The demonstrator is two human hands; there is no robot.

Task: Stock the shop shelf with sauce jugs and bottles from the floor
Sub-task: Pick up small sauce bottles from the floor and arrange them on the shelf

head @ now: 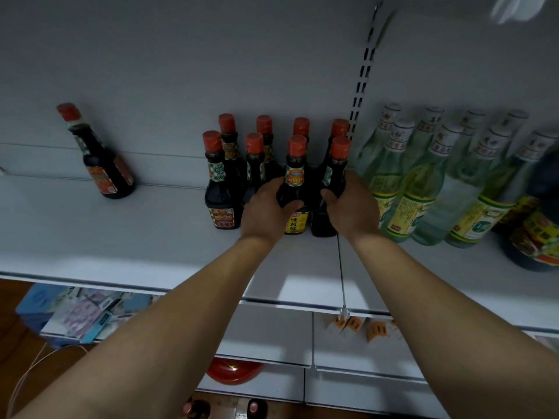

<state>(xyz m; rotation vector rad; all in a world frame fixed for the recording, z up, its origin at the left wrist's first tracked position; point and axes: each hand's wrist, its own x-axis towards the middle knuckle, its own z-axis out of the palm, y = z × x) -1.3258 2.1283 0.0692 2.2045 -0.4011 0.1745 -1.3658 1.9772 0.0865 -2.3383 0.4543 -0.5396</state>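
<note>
At centre frame we see the left hand (266, 208) and right hand (351, 204), fingers clamped on two dark bottles (295, 182) on the shelf (136, 237). We judge they square up the front row beside the clear bottles (423, 182).

White shelf (121, 237): cluster of dark sauce bottles (222, 182) mid, lone bottle (102, 164) left, clear green-labelled bottles (423, 189) right, dark jug (538, 231) far right.

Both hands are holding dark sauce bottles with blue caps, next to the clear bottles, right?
Not quite. The head view shows the caps are red, not blue. The left hand and right hand do each hold a dark sauce bottle, next to the clear bottles.
</note>
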